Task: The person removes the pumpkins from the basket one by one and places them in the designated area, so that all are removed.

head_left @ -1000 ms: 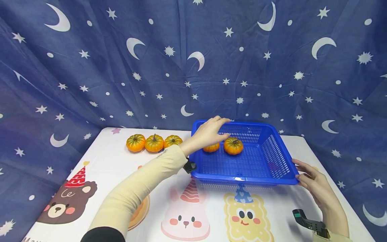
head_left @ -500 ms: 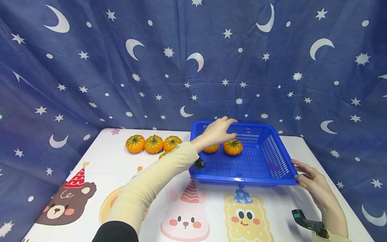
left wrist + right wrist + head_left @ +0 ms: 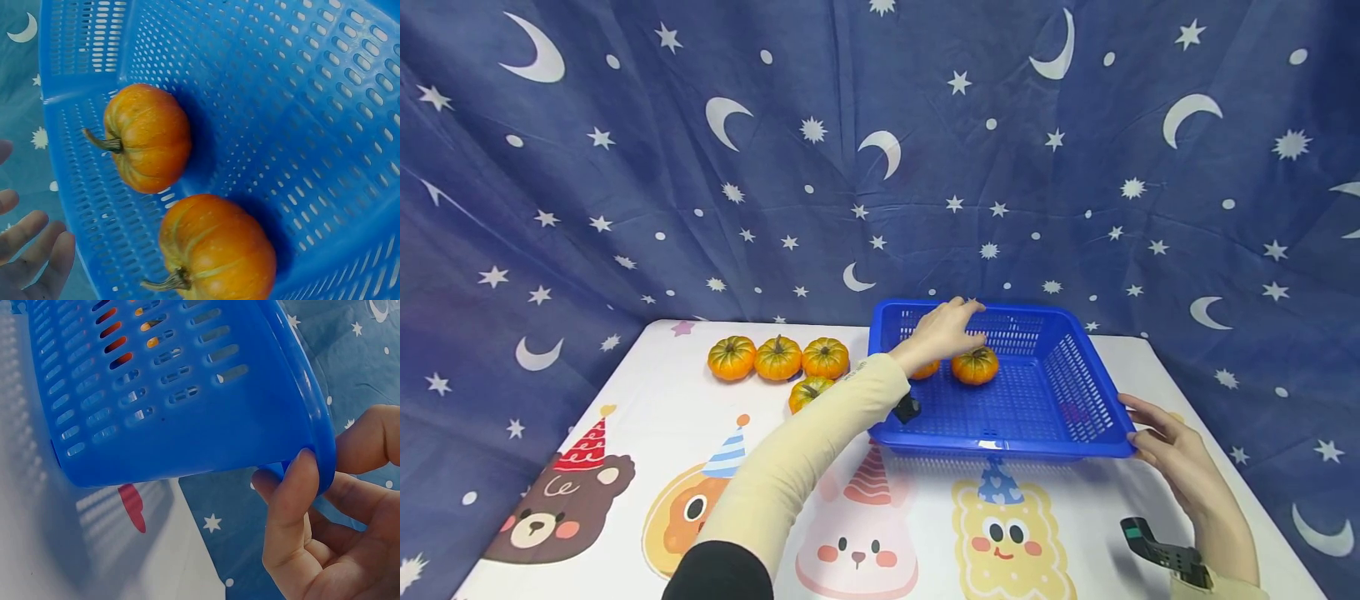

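Observation:
Inside a blue plastic basket (image 3: 1000,447), two small orange-and-green pumpkins lie side by side, the right one (image 3: 975,366) in full sight and the left one (image 3: 928,369) partly behind my left hand (image 3: 946,331). That hand hovers over the back left of the basket, fingers apart and holding nothing. In the left wrist view, its fingertips (image 3: 62,250) stay beyond the rim, away from the upper pumpkin (image 3: 150,139) and the lower pumpkin (image 3: 219,250). At the front right corner my right hand (image 3: 1180,454) pinches the basket's rim between thumb and fingers, as the right wrist view shows.
Left of the basket, three more pumpkins (image 3: 778,358) line up near the table's back edge. Another pumpkin (image 3: 808,392) sits in front of them, partly covered by my left sleeve (image 3: 820,442). A star-and-moon curtain (image 3: 820,208) hangs close behind the table (image 3: 647,400).
My left hand and forearm have moved right over the basket, uncovering a pumpkin in front of the row. My right hand keeps its grip on the rim, and the pumpkins stay put.

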### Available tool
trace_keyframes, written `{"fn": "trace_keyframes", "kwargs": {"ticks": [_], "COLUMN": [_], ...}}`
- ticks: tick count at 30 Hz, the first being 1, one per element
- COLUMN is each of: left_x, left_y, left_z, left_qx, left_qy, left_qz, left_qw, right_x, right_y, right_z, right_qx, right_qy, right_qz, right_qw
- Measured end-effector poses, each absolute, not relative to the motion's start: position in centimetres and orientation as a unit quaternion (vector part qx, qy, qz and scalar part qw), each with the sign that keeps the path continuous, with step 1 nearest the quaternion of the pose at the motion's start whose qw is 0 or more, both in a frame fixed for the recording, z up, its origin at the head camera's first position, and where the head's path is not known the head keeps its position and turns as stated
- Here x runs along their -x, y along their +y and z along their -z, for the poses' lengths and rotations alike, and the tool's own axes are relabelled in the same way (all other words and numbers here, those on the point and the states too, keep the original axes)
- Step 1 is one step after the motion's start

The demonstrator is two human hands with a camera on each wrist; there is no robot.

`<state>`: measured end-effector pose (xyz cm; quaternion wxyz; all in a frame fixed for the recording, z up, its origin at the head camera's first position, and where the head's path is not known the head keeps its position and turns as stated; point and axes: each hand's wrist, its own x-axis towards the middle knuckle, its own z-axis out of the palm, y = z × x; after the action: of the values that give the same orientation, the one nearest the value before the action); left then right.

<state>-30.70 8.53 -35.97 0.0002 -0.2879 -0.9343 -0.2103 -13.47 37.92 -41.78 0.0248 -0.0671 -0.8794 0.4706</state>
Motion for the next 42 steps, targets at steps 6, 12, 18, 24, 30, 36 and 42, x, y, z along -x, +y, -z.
{"fn": "trace_keyframes", "kwargs": {"ticks": [6, 12, 18, 24, 30, 36, 42], "left_x": [31.0, 31.2, 31.5, 31.6, 31.6, 31.6, 31.7], "left_y": [8.8, 9.2, 9.9, 10.4, 10.6, 10.5, 10.3], "left_z": [37.1, 37.6, 38.6, 39.7, 40.6, 40.9, 41.1], "left_qx": [0.278, 0.271, 0.259, 0.262, 0.265, 0.259, 0.253], "left_qy": [-0.939, -0.939, -0.944, -0.943, -0.943, -0.943, -0.943], "left_qz": [0.205, 0.211, 0.204, 0.204, 0.199, 0.206, 0.212], "left_qw": [-0.01, -0.017, -0.016, -0.026, -0.036, -0.039, -0.051], "right_x": [13.4, 13.4, 13.4, 13.4, 13.5, 13.5, 13.4], "right_y": [37.9, 38.0, 38.1, 38.1, 38.0, 37.8, 37.9], "right_z": [41.8, 41.8, 41.8, 41.8, 41.7, 41.6, 41.7], "right_qx": [0.067, 0.066, 0.076, 0.07, 0.061, 0.062, 0.069], "right_qy": [-0.878, -0.878, -0.876, -0.876, -0.875, -0.877, -0.878], "right_qz": [-0.474, -0.474, -0.476, -0.477, -0.479, -0.477, -0.474], "right_qw": [0.017, 0.019, 0.012, 0.016, 0.02, 0.021, 0.015]}}
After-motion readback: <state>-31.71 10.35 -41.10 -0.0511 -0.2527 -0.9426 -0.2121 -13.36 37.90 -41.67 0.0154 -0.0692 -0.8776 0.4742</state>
